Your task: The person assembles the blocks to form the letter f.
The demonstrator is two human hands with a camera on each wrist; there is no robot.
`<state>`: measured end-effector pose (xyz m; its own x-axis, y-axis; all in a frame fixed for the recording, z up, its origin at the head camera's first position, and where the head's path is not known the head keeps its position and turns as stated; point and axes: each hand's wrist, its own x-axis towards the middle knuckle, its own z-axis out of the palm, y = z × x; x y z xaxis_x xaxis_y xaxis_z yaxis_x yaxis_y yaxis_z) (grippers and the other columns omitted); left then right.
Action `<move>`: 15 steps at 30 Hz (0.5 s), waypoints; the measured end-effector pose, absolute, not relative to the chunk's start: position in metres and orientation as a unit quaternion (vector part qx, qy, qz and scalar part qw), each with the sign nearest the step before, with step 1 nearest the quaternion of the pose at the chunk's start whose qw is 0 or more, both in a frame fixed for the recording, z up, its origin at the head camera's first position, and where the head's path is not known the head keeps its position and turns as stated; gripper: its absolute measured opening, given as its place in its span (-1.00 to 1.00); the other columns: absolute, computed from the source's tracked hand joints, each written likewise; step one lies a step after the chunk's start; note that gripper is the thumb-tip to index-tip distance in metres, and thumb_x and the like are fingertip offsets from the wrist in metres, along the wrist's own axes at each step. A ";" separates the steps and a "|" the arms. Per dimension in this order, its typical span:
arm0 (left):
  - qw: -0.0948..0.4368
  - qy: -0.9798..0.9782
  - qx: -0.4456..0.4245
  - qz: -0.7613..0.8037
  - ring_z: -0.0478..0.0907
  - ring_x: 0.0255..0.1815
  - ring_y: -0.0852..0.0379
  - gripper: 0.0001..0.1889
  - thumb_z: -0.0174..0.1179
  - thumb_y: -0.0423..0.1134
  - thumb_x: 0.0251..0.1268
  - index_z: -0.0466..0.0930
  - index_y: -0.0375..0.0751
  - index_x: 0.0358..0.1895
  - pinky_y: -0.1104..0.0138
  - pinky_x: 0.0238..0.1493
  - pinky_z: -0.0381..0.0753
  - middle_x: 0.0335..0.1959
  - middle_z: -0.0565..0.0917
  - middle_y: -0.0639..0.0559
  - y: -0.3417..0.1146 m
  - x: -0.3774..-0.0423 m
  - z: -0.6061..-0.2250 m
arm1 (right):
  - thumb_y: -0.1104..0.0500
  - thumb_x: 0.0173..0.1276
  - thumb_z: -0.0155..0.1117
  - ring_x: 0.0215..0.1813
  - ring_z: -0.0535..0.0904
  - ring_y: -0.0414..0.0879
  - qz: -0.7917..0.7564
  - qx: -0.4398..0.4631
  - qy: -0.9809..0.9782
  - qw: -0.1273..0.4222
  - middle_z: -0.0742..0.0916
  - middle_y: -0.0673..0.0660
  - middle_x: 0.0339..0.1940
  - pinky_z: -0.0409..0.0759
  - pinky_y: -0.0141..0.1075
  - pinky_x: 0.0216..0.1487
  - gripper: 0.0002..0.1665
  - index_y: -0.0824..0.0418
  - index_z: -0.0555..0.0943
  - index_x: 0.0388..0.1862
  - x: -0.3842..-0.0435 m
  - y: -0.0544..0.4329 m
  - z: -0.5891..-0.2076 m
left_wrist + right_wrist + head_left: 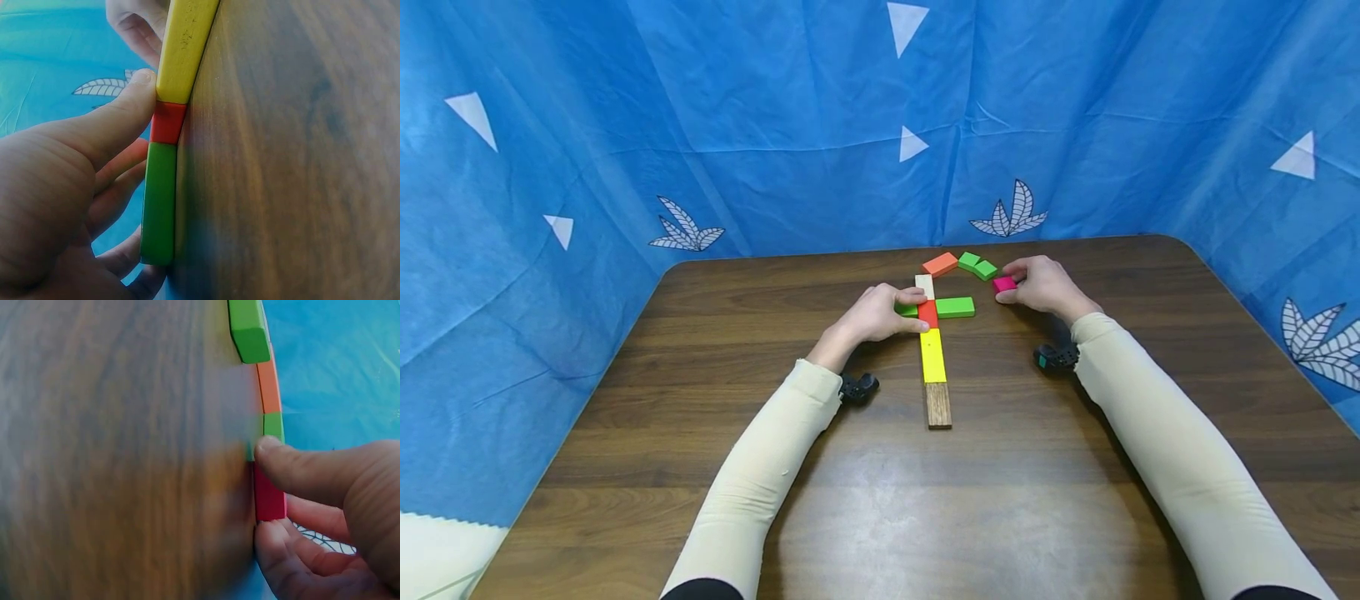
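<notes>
My right hand [1043, 287] pinches a small pink block [1004, 285] between thumb and fingertips, flat on the table. In the right wrist view, the pink block [270, 492] sits near a small green block [274, 426]; the thumb hides part of their meeting. My left hand [880, 312] rests on a cross of blocks, its thumb and forefinger touching around the red block [928, 314] at the centre. Beneath that hand lies a partly covered green block [907, 311]. In the left wrist view, the thumb lies against the yellow block [183, 53] and other fingers are behind the green block [159, 206].
Above the red block is a white block [924, 287]; below it come a yellow and a brown block [938, 406]. A green block [955, 307] extends rightward. An orange block [940, 264] and small green blocks [984, 270] curve towards the pink one. Blue cloth [820, 125] hangs behind the table.
</notes>
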<state>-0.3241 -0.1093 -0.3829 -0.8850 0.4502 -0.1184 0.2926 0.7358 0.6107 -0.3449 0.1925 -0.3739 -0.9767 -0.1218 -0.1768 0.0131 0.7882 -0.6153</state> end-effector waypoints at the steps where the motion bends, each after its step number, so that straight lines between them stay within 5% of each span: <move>1: 0.131 0.922 0.201 0.303 0.20 0.65 0.02 -0.35 0.48 0.06 0.24 0.56 0.11 0.40 0.14 0.58 0.29 0.48 0.50 0.21 -0.110 -0.324 -0.383 | 0.12 0.35 0.47 0.16 0.51 0.24 -0.322 -0.027 0.941 0.102 0.62 0.41 0.24 0.57 0.08 0.26 -0.30 0.36 0.50 0.39 -0.345 0.192 -0.374; 15: 0.132 0.921 0.204 0.305 0.22 0.64 0.02 -0.35 0.48 0.07 0.23 0.56 0.11 0.41 0.15 0.58 0.30 0.48 0.50 0.21 -0.111 -0.325 -0.382 | -0.04 0.37 0.44 0.07 0.52 0.20 -0.304 -0.018 0.950 0.071 0.65 0.39 0.11 0.58 0.03 0.14 -0.28 0.42 0.53 0.30 -0.345 0.182 -0.379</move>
<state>-0.3245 -0.1106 -0.3822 -0.8819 0.4562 -0.1189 0.2953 0.7311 0.6150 -0.3449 0.1818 -0.3794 -0.9893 -0.0767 -0.1244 0.0098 0.8143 -0.5804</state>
